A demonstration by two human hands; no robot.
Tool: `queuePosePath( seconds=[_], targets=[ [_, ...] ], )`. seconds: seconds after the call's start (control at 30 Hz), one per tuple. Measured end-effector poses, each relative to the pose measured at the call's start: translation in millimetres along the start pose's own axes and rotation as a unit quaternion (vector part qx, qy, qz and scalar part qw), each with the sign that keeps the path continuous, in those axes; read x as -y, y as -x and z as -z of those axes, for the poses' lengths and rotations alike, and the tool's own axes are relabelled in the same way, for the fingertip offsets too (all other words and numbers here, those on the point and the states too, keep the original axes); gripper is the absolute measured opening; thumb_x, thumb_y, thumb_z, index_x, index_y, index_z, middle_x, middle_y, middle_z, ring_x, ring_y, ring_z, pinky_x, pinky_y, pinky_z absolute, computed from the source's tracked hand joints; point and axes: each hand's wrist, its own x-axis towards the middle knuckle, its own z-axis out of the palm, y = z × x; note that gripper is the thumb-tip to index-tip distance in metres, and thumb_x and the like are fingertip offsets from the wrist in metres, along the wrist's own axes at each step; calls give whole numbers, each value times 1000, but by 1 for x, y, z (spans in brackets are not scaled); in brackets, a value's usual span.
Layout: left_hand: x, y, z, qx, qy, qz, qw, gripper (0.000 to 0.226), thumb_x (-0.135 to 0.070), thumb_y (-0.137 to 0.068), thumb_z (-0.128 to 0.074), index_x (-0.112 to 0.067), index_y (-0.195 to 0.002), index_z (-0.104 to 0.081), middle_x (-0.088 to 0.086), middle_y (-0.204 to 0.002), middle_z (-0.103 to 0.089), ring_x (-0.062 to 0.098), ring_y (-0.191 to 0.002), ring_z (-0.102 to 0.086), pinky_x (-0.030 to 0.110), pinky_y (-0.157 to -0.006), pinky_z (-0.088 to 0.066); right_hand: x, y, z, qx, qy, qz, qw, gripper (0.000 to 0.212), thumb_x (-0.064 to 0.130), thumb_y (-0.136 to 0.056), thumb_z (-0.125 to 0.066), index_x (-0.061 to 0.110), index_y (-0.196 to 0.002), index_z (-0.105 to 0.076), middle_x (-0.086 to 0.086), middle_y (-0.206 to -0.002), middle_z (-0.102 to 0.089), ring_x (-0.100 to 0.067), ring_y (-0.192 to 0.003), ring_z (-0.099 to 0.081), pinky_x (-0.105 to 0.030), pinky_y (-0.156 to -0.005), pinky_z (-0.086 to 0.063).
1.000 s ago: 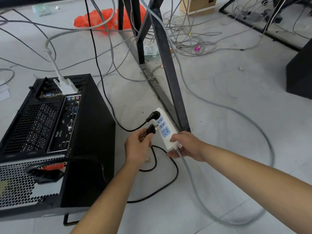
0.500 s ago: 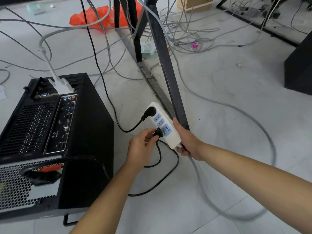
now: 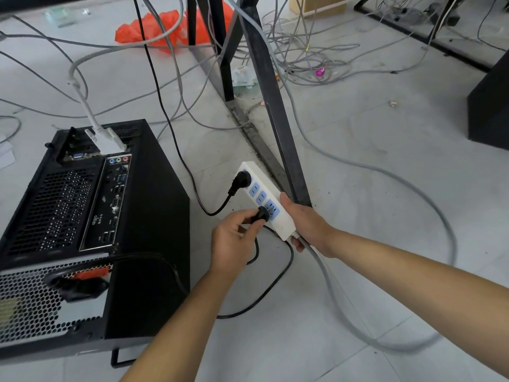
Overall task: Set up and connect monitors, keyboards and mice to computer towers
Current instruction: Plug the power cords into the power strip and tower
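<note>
The left grip [image 3: 234,238] is clenched on a black plug [image 3: 261,215], thumb and fingers pinching its body. A second ago it held that plug clear of the white power strip [image 3: 260,198], prongs showing. Now the plug sits against the nearest blue socket and the prongs are hidden; I cannot tell whether it is fully seated. Its black cord [image 3: 275,282] loops across the floor [image 3: 358,166] beneath the wrist.

The right grip [image 3: 308,227] grasps the strip at its near end. Earlier it lay over that end from above; now it has slid to the right edge, thumb stretched along the side, fingers curled under beside the grey lead [image 3: 325,274].

A second black plug [image 3: 242,179] is in the strip's far socket, as before. To the left lies the black computer tower [image 3: 143,216], rear panel up, a white connector [image 3: 108,142] in its far end, unchanged. Just beyond the strip a black desk leg [image 3: 278,119] rises; behind it are tangled grey cables [image 3: 303,51] and an orange bag [image 3: 154,31].
</note>
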Motion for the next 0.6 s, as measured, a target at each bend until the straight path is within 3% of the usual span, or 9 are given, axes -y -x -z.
queuePosePath(
  seconds=[0.1, 0.2, 0.33, 0.47, 0.6],
  targets=[
    [1, 0, 3, 12, -25, -23, 999, 22, -12, -85, -77, -17, -107, -75, -5, -97, -72, 8, -89, -67, 22, -75, -56, -1, 0, 1, 9, 7, -9, 1000, 58, 70, -97, -29, 24, -96, -65, -4, -63, -58, -18, -49, -49, -30, -51, -51],
    [0, -2, 5, 15, -5, -23, 1000, 22, -9, -84, -77, -16, -105, -75, -1, -98, -71, 7, -89, -67, 19, -76, -55, 0, -1, 4, 34, 13, -20, 999, 65, 73, -95, -30, 22, -116, -64, -11, -78, -60, -20, -57, -57, -34, -57, -56],
    [-9, -7, 6, 27, 43, -32, 998, 26, -1, -82, -77, -24, -93, -73, 3, -94, -69, 6, -85, -67, 17, -80, -54, 8, 4, 8, 62, 15, -39, 997, 61, 70, -96, -28, 28, -134, -51, -11, -95, -61, -23, -65, -67, -35, -58, -58],
    [-10, -16, 7, 32, 81, -2, 996, 30, 0, -80, -78, -28, -89, -74, 10, -96, -71, 21, -90, -71, 33, -87, -58, 8, 7, 5, 22, 42, -32, 998, 61, 69, -98, -24, 25, -128, -54, -7, -79, -58, -14, -51, -56, -22, -45, -39],
    [-11, -17, 6, 43, 93, 9, 995, 26, 2, -79, -78, -21, -90, -74, 14, -98, -71, 25, -91, -71, 36, -88, -58, 7, 9, 5, 11, 8, -43, 999, 59, 68, -99, -27, 25, -127, -56, -3, -69, -50, -10, -46, -42, -19, -41, -28]
  ],
)
